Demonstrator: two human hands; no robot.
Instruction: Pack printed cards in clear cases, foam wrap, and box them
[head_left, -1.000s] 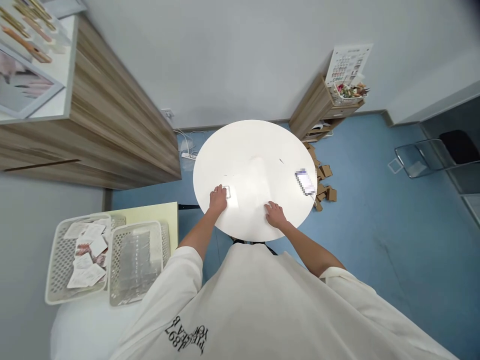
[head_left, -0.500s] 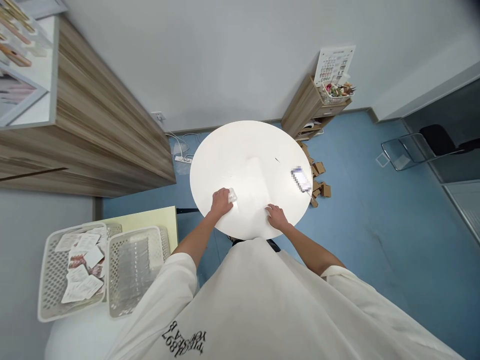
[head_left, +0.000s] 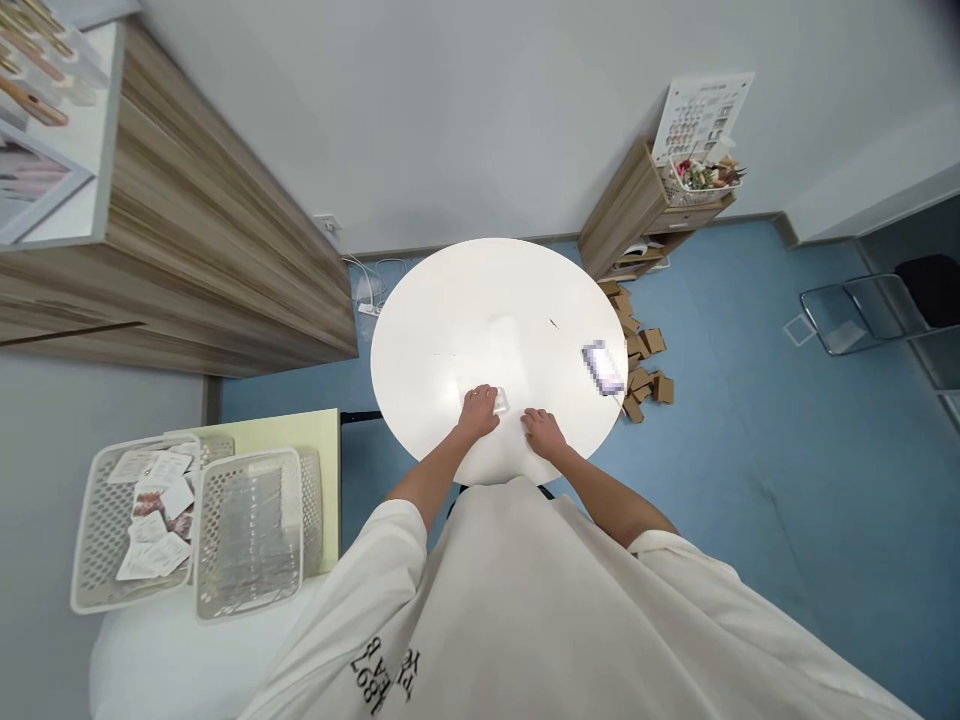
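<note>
My left hand (head_left: 478, 411) is closed on a small clear plastic case (head_left: 501, 401), which pokes out past the fingertips on its right side. Both are low over the round white table (head_left: 450, 290). A short way to the right, my right hand (head_left: 544, 434) rests at the tabletop with its fingers stretched toward the case, apart from it. Nothing shows in that hand. The case's contents are too small to make out.
A phone (head_left: 602, 368) lies at the table's right side, near a thin dark sliver (head_left: 553, 323). At left stand a basket of cards (head_left: 84, 540) and a basket of clear plastic pieces (head_left: 201, 560). Brown cardboard boxes (head_left: 654, 341) lie on the floor at right.
My left hand has moved right with the clear case, closer to my right hand. The right hand has shifted slightly left. The camera view has turned a little.
</note>
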